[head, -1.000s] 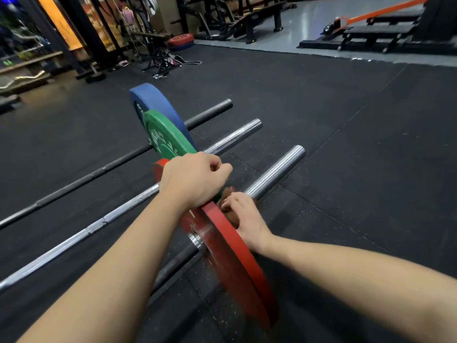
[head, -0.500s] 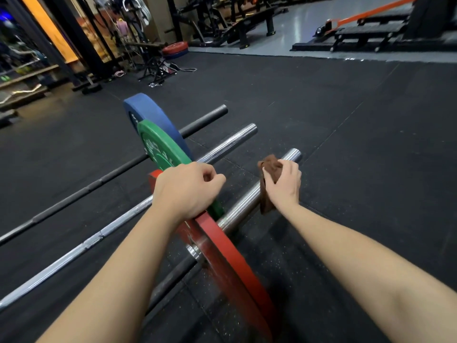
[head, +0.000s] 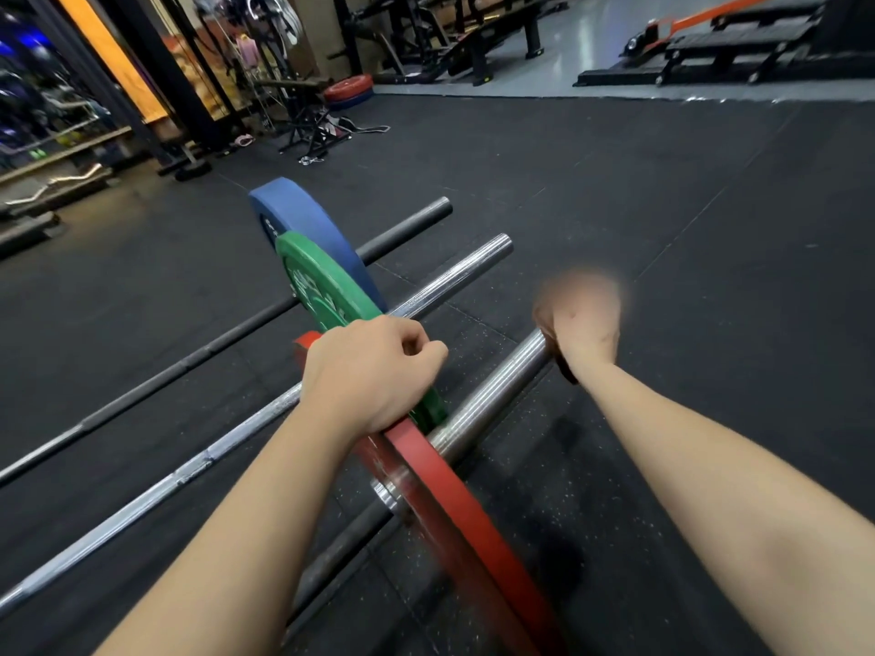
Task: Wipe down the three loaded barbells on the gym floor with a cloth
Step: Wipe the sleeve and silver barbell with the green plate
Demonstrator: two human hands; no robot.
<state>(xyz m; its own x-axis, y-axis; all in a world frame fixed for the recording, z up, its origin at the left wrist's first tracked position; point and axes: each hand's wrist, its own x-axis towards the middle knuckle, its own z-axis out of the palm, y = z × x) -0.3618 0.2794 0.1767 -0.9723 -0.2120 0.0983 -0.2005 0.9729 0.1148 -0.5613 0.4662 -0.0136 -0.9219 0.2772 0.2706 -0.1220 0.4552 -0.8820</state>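
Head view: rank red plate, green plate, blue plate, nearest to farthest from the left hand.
1. Red plate: directly under the left hand, which grips its top rim.
2. Green plate: just behind the hand, one bar back.
3. Blue plate: farthest, behind the green plate, on the back bar.

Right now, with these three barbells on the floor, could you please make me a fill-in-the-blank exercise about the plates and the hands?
1. The left hand grips the rim of the nearest plate, whose colour is ___.
2. The right hand, blurred, holds the cloth at the very ___ of the nearest sleeve.
3. The farthest plate is ___.
4. The middle plate is ___.

Missing words: red; end; blue; green.
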